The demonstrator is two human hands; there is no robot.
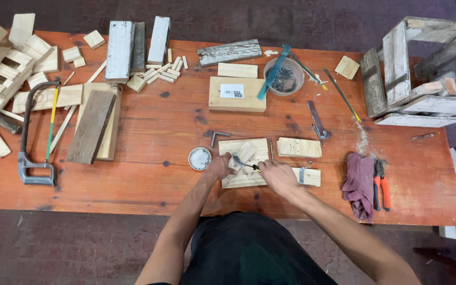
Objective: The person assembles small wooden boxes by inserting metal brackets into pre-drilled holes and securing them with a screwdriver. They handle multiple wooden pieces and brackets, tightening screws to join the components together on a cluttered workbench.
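- The left hand [219, 167] presses a small pale wood block [245, 153] down on a pine board [241, 178], near the middle of the workbench's [149, 182] front edge; its fingers are closed against the block.
- The right hand [278, 175] is clamped on a slim hand tool [245, 164] with a dark handle, its metal tip lying against the small block; the exact kind of tool is too small to tell.
- A round metal tin lid [200, 158] lies just left of the board, something small and pale in it that cannot be made out.
- A clear round bowl [284, 76] near the back edge holds a dark heap of nails or screws; a teal ruler [273, 72] leans across its rim.
- A hex key [217, 136] lies just behind the board's left corner.
- A second pale board [298, 147] lies just right of the work, and a larger one with a white label [237, 94] sits behind.
- A hacksaw [34, 138] lies toward the left end, beside a dark plank [91, 126].
- Red-handled pliers [380, 184] rest beside a purple rag [359, 184] toward the right end.
- Short wood offcuts [167, 69] are scattered along the back edge.
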